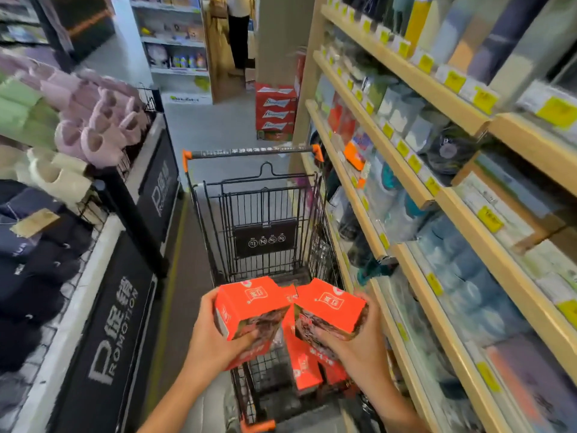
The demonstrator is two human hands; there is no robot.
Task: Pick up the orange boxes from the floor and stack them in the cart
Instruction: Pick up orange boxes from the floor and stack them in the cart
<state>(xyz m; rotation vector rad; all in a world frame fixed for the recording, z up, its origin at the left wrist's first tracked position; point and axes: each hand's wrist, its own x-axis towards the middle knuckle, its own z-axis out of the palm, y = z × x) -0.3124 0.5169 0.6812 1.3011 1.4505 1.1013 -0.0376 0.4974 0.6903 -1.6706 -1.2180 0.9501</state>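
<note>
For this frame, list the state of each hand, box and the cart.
left hand: grips left orange box
right hand: grips right orange box
left orange box: held above the cart
right orange box: held above the cart
orange boxes in cart: already lying in the basket
cart: upright, partly filled

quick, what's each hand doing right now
Left hand: grips left orange box.
Right hand: grips right orange box.
</note>
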